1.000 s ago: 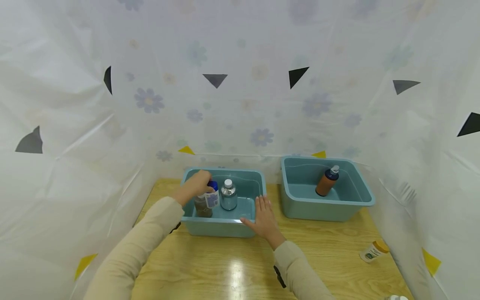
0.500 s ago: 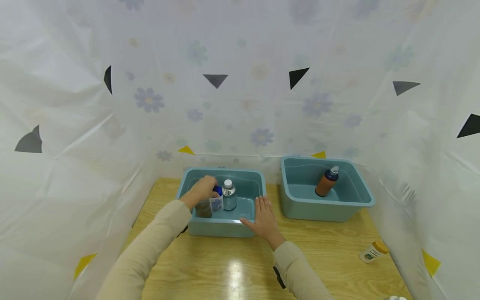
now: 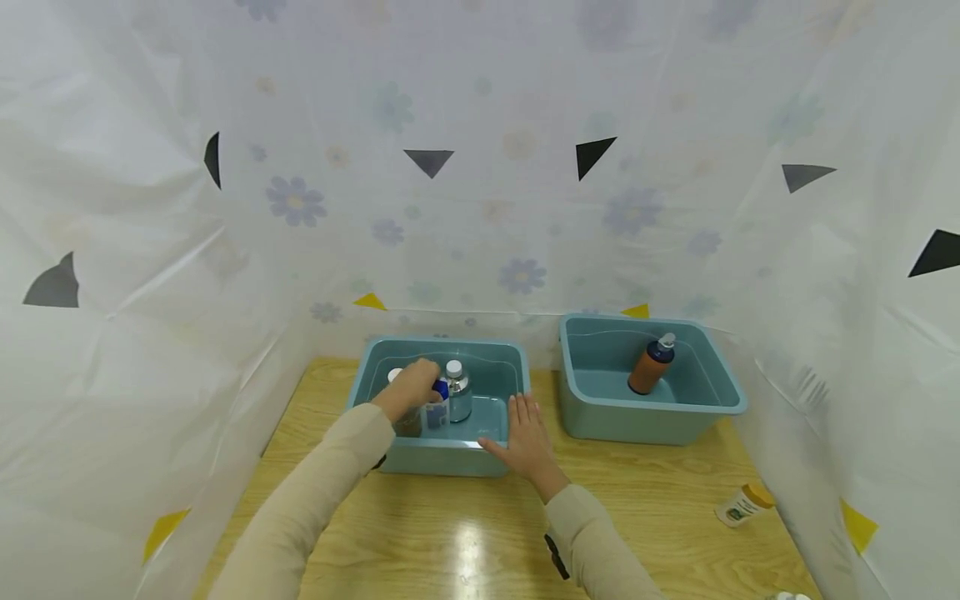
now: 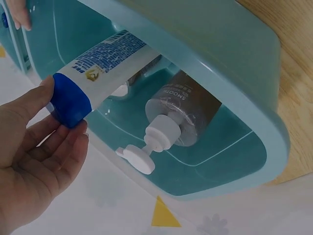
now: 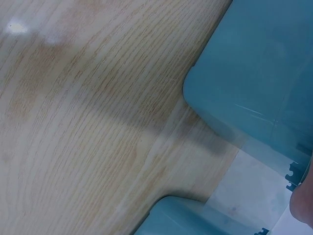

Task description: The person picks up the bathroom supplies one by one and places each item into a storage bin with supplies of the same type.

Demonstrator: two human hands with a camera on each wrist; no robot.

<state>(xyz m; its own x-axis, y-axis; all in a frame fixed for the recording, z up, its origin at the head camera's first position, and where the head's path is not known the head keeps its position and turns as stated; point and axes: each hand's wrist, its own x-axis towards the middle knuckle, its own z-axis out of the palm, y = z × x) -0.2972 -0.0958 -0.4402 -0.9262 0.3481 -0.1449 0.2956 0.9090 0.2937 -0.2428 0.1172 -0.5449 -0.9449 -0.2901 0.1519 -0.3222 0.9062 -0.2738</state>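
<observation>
White sheeting (image 3: 480, 129), printed with faint flowers (image 3: 522, 276) and dotted with black, grey and yellow patches (image 3: 429, 162), backs and flanks a glossy wood-grain desk (image 3: 405, 525) with a bright glare (image 3: 468, 552). Inside the left bin (image 3: 442, 458), the left hand (image 3: 408, 390) grips a white bottle (image 4: 110, 66) by its blue cap (image 4: 71, 100), thumb and fingers bent round it; the right hand (image 3: 529, 443), fingers straight, rests on the bin's right rim. The right bin (image 3: 637, 425) stands near it, an orange-capped bottle (image 3: 742, 505) by the desk's right edge
</observation>
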